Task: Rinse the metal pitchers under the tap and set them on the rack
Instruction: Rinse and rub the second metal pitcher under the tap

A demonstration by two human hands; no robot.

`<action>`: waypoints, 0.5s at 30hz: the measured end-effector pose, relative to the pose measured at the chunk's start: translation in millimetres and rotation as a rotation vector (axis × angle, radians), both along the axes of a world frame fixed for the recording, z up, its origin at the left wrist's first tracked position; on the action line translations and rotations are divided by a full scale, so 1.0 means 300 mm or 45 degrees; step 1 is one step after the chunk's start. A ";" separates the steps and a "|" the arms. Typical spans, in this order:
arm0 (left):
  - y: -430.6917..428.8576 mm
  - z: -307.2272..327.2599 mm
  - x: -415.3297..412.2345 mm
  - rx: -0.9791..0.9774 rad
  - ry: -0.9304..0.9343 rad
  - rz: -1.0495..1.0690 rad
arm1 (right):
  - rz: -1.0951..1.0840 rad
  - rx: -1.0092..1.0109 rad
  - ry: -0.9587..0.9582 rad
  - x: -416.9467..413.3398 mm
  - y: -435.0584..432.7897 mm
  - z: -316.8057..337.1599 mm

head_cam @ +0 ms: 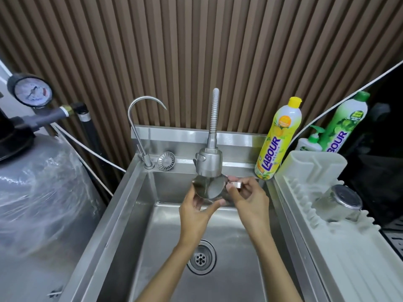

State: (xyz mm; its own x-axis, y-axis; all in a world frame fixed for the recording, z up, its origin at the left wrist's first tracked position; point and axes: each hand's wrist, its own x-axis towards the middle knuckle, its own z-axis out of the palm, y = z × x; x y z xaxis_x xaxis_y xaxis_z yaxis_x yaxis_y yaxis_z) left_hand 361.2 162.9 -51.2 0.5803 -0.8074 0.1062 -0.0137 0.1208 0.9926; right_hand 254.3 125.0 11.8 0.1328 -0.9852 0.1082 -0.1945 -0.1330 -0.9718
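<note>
A small metal pitcher (pixel 210 187) is held tilted right under the spray head of the tap (pixel 209 163), over the steel sink (pixel 130 214). My left hand (pixel 195 211) cups its body from below, thumb against the side. My right hand (pixel 248 198) pinches the pitcher's handle at the right. A second metal pitcher (pixel 340 202) lies upside down on the white plastic rack (pixel 327 247) to the right of the sink. I cannot tell whether water is running.
A thin gooseneck tap (pixel 139 127) and a loose strainer (pixel 166 160) stand at the sink's back left. Yellow (pixel 278 138) and green (pixel 346 123) dish-soap bottles and a pump bottle (pixel 309 143) stand at the back right. The drain (pixel 201 257) lies below my arms. A wrapped tank (pixel 39 192) is at the left.
</note>
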 end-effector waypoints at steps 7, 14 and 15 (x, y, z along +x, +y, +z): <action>0.010 0.048 0.084 -0.112 -0.577 0.135 | 0.286 0.541 -0.819 0.058 -0.036 -0.112; 0.046 0.054 0.056 0.331 -0.647 0.283 | 0.026 0.433 -0.176 0.028 -0.038 -0.055; 0.047 0.048 0.047 0.331 -0.625 0.245 | -0.035 0.360 -0.025 0.021 -0.040 -0.040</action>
State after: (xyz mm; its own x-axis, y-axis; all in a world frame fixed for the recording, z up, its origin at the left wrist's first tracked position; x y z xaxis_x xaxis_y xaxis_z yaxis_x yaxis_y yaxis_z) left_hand 375.3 177.0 -37.0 0.6522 -0.7278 0.2120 -0.4768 -0.1764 0.8612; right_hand 260.6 112.9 -0.2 0.1064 -0.9799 -0.1687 -0.1749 0.1486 -0.9733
